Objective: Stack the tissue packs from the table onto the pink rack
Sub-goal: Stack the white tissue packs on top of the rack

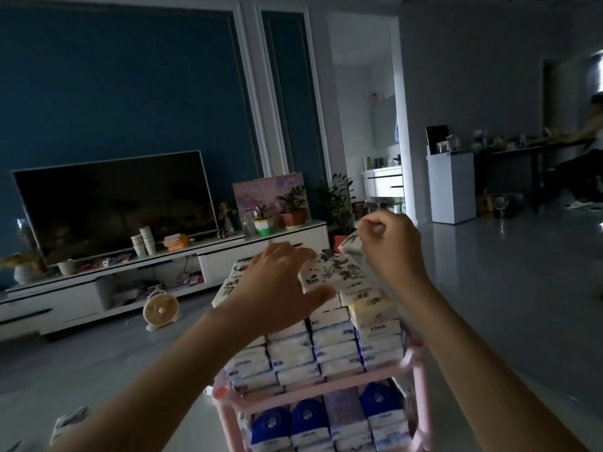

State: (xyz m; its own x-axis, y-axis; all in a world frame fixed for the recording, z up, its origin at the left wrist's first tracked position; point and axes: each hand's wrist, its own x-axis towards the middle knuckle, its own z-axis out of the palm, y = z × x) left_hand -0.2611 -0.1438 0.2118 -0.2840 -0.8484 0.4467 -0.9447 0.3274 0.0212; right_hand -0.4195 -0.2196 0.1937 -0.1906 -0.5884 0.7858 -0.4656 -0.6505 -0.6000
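the pink rack [326,384] stands on the pale floor [489,288] right in front of the person. its upper shelf is piled high with tissue packs [313,347] in tight rows, blue-and-white ones below and packs with black cartoon print on top. the left hand [277,282] lies palm down on the crown of the pile, fingers straight and spread wide, thumb out to the side. its fingertips touch the top pack [332,270], which lies flat with its printed face up. the right hand [388,243] is at the far right corner of the pile, fingers curled and pinching one end of a tilted pack [350,244] (its lower end sits just at the edge of the top pack; whether they touch i cannot tell). the shelf below holds blue-wrapped packs [306,415] standing side by side, with a purple-patterned one among them.

behind the rack a long white tv cabinet [228,256] runs along a dark blue wall [130,93]. it bears a dark television [114,203], stacked paper cups [145,239], a pink painting [261,194] and potted plants [293,207]. a small round fan [160,309] sits on the floor before the cabinet. far right, past a white mini fridge [452,187], another person [584,158] sits at a dark table [522,150]. a blurred pack [70,422] lies at lower left.
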